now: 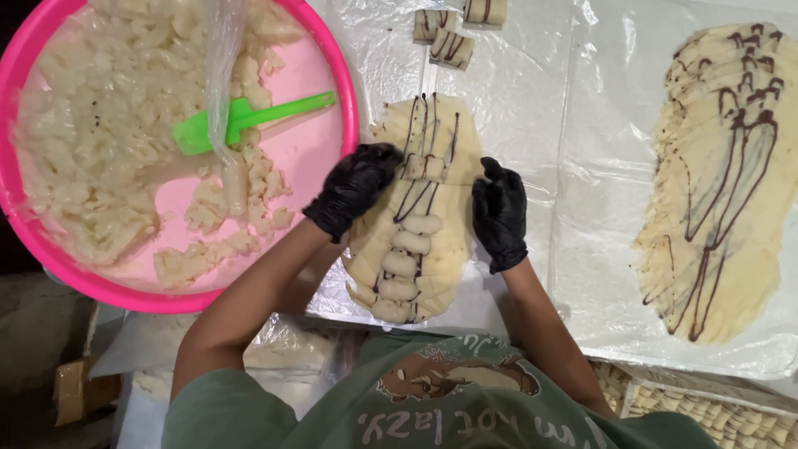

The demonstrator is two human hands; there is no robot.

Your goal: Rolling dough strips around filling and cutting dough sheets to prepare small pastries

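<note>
Both my hands wear black gloves. My left hand (353, 189) rests on the left edge of a stack of pale oval wrappers (445, 249) striped with dark chocolate lines, its fingers bent over the upper part. My right hand (499, 212) presses flat against the stack's right edge. A row of several pale banana pieces (406, 262) lies along the middle of the top wrapper, nearer to me. The stack sits on a sheet of clear plastic (532, 91).
A big pink basin (345, 91) at the left holds chopped pale banana pieces, a green plastic scoop (241, 119) and a clear bag. Another fanned stack of chocolate-striped wrappers (723, 183) lies at the right. Finished rolls (451, 46) sit at the top. A tray of rolls (715, 416) is bottom right.
</note>
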